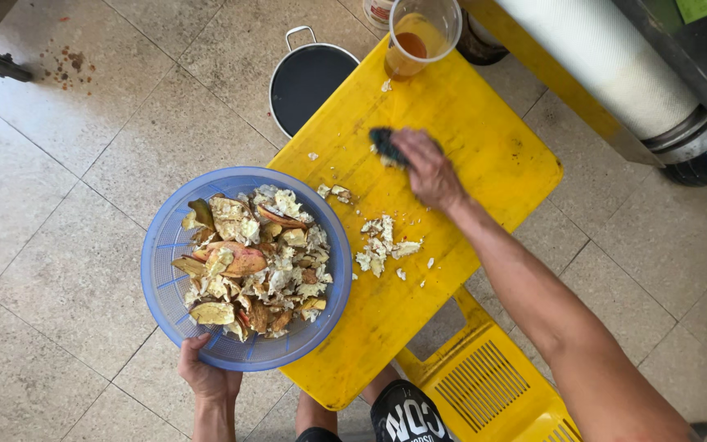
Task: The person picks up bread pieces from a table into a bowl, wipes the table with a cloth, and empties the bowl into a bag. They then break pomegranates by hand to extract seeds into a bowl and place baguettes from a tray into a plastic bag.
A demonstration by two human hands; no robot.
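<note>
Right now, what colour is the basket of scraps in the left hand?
Blue: the slotted plastic basket, gripped at its rim by the left hand, shows best in the head view.

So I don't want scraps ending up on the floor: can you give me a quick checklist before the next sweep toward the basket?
1. Left hand grips the rim of the blue colander basket: ok.
2. Basket rim sits at the edge of the yellow cutting board, close beside it: ok.
3. Right hand presses the dark scrubbing pad onto the board: ok.
4. Pale scraps lie between pad and basket, in the sweep path: ok.
5. Room in the basket: not ok, peelings are heaped high.
6. Plastic cup of orange liquid stands at the board's far end, behind the pad: ok.
</note>
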